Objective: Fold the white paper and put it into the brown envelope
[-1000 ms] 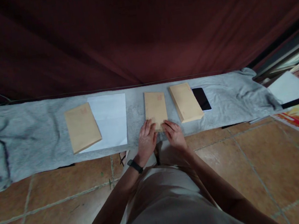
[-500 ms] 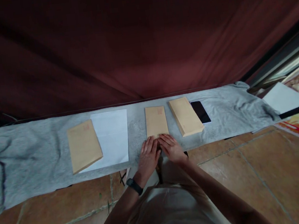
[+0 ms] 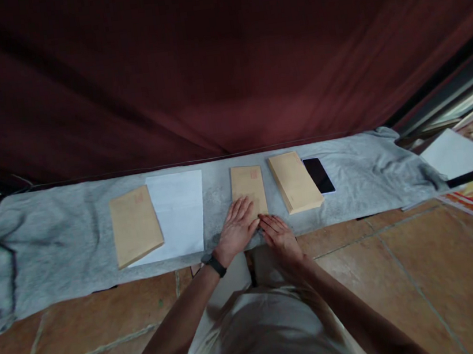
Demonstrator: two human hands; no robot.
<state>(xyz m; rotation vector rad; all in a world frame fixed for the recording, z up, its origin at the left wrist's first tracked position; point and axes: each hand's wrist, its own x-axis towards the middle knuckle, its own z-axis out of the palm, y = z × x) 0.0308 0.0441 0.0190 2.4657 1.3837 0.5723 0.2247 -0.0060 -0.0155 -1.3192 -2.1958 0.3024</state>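
A single brown envelope [image 3: 248, 187] lies on the grey cloth [image 3: 54, 247] straight ahead. My left hand [image 3: 238, 227], with a black band on its wrist, lies flat on the envelope's near left part, fingers stretched out. Just below the envelope's near edge, my right hand [image 3: 277, 233] rests flat on the cloth with its fingertips at that edge. Neither hand grips anything.
A stack of brown envelopes [image 3: 294, 181] sits right of the single one, with a black phone [image 3: 318, 175] beside it. Further left, a white sheet [image 3: 179, 210] is partly covered by another brown envelope [image 3: 135, 225]. A dark red curtain [image 3: 221, 57] hangs behind; tiled floor below.
My left hand has slid forward onto the envelope. The right hand stays near the envelope's near edge. The view shifted slightly.
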